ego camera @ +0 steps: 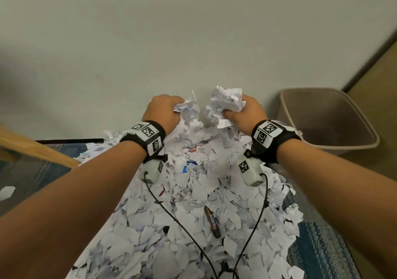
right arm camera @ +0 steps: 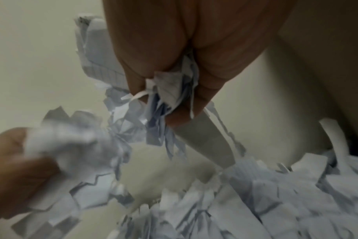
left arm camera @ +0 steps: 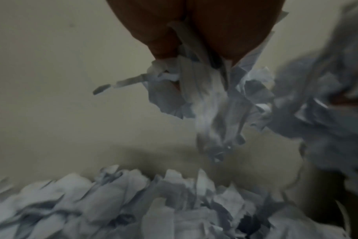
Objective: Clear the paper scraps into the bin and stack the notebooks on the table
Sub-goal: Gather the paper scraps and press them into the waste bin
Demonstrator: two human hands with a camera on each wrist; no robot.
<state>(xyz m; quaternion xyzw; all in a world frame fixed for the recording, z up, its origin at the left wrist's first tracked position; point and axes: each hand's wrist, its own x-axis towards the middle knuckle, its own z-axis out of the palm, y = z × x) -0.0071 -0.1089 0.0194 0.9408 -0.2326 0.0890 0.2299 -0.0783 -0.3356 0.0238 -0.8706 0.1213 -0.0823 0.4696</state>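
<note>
A thick heap of torn white paper scraps (ego camera: pixel 193 203) covers the table. My left hand (ego camera: pixel 165 112) grips a bunch of scraps (ego camera: pixel 189 115) lifted above the heap's far end; that bunch (left arm camera: pixel 210 100) hangs from my curled fingers (left arm camera: pixel 164 42) in the left wrist view. My right hand (ego camera: pixel 242 112) grips a crumpled wad of scraps (ego camera: pixel 225 100), with strips (right arm camera: pixel 170 97) squeezed in its fist (right arm camera: pixel 174 48). The beige bin (ego camera: pixel 330 120) stands on the floor to the right, empty as far as I see. No notebook shows.
A brown pen-like object (ego camera: pixel 211 220) lies among the scraps in the middle of the heap. A blue patterned cloth (ego camera: pixel 322 246) shows at the table's right and left (ego camera: pixel 53 150). A wooden edge (ego camera: pixel 38 147) crosses at the left. A plain wall (ego camera: pixel 193 32) stands behind.
</note>
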